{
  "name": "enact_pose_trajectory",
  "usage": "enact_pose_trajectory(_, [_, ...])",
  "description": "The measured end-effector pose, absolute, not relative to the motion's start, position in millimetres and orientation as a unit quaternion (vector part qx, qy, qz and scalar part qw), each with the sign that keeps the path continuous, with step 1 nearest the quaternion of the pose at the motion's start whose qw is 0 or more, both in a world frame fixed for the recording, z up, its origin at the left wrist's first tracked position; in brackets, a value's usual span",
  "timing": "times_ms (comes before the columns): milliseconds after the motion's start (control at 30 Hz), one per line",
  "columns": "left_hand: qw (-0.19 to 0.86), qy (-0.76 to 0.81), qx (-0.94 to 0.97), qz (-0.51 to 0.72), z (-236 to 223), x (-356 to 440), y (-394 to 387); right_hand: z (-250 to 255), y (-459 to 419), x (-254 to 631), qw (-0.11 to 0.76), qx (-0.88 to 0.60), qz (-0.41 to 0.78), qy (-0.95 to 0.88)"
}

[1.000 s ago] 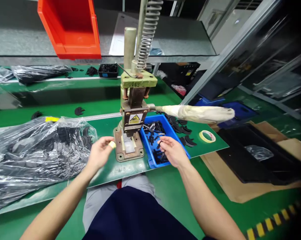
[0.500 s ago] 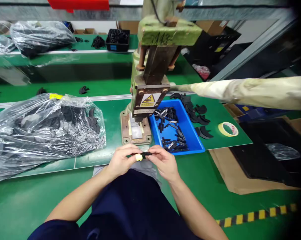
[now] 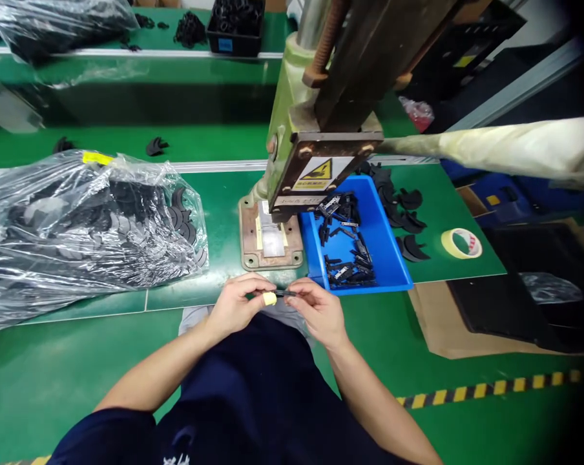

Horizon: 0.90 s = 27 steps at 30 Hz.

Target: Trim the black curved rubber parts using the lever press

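A small, thin black part (image 3: 284,293) is pinched between my two hands at the table's front edge; its exact kind is hidden by the fingers. My left hand (image 3: 241,301) grips its left end, with yellow tape around the thumb tip. At its right end, the fingertips of my right hand (image 3: 320,310) are closed on it. Just beyond the hands stands a green hand press (image 3: 285,123) on a brown metal base (image 3: 247,242). A pale plate (image 3: 272,244) lies on that base under the ram.
Right of the press, a blue bin (image 3: 391,281) holds several black parts. Curved black pieces (image 3: 411,223) and a tape roll (image 3: 461,243) lie beyond it. The press lever (image 3: 495,145) reaches right above them. A plastic bag (image 3: 93,239) of dark pieces covers the left.
The view has tilted and shifted, so the press looks larger and leans more to the right. Both hands still hold the black part at nearly the same spot.
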<state>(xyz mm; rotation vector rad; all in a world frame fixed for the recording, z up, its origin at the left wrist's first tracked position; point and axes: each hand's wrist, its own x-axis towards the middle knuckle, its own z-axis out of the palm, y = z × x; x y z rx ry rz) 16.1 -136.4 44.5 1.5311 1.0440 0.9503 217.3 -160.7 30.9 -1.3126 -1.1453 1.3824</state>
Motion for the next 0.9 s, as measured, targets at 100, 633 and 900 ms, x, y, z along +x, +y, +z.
enact_pose_trajectory(100, [0.508,0.432,0.633,0.394,42.6,14.8,-135.7,30.6,-159.6,215.5,0.441,-0.532,0.562,-0.454])
enact_pose_trajectory(633, [0.248,0.396,0.781,0.415,48.6,-1.5,-67.5,58.9,-124.5,229.3,0.471,-0.524,0.560,-0.434])
enact_pose_trajectory(900, [0.147,0.405,0.838,0.335,17.2,-6.4,-6.1,105.1,-105.9,288.3,0.553,-0.525,0.433,-0.481])
